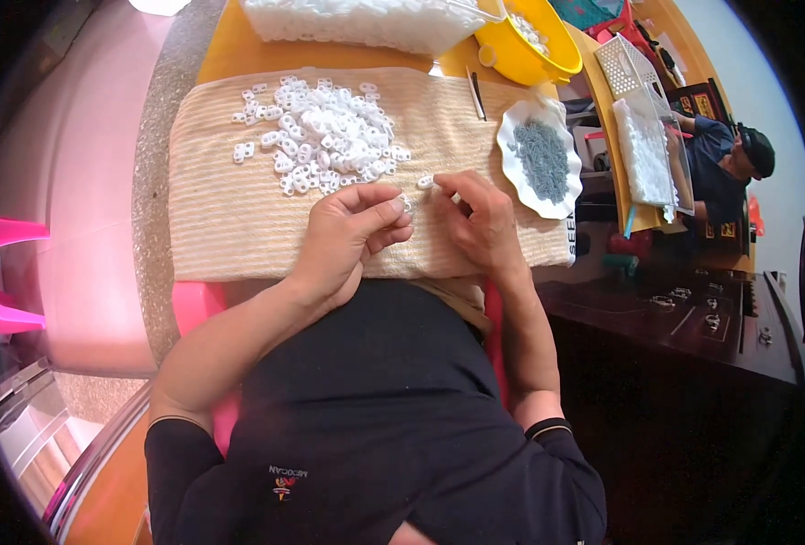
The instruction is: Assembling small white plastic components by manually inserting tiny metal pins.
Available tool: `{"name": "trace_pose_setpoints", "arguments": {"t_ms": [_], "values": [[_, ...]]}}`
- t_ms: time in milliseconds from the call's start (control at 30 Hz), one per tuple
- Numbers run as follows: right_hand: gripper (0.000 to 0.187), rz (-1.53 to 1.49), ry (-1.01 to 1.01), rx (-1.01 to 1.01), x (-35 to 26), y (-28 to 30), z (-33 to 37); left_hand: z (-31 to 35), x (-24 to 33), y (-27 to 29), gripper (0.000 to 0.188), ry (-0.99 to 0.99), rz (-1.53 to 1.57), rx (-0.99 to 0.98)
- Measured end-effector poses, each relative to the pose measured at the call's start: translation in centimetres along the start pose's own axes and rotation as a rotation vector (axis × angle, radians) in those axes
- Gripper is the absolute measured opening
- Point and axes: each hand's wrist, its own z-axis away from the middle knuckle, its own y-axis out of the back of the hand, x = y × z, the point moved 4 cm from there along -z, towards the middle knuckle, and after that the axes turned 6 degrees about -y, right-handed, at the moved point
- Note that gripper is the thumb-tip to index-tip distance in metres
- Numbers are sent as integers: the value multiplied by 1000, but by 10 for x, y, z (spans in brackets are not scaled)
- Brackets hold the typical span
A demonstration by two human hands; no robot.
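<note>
Piece (425,182) against right fingers (453,183)

Can count two hands (355,232) over one towel (230,218), one yellow basin (517,53) and one wavy-rimmed white plate (508,165). Cannot count the heaped white pieces (325,136) or small grey parts (543,159), too many and overlapped.

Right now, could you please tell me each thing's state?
Left hand: pinching a small piece
Right hand: curled, fingertips at a white piece
White pieces: loosely heaped
Scalloped dish: holding grey pieces
Yellow bowl: holding white pieces
Clear tub: holding white pieces
Towel: spread out
</note>
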Motion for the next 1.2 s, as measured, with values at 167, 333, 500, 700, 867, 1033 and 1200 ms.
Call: {"name": "trace_pose_setpoints", "arguments": {"t_ms": [167,333,500,700,867,1033,1200], "values": [[24,-20,169,-196,-17,-6,7,0,1,-1,12,-10,25,6],[17,82,156,-257,-17,-11,9,0,1,-1,11,-1,30,5],[10,161,116,-261,-20,-13,9,0,1,-1,12,4,13,-3],[10,-1,120,-96,-11,-9,9,1,1,0,11,14,-6,-2],[7,-676,-281,-182,-8,-12,13,1,1,0,12,25,-30,-23],[11,-895,-325,-165,-6,-23,14,1,1,-2,13,28,-64,-30],[13,-1003,-341,-153,-8,-28,16,1,1,-3,13,36,-78,-41]]}}
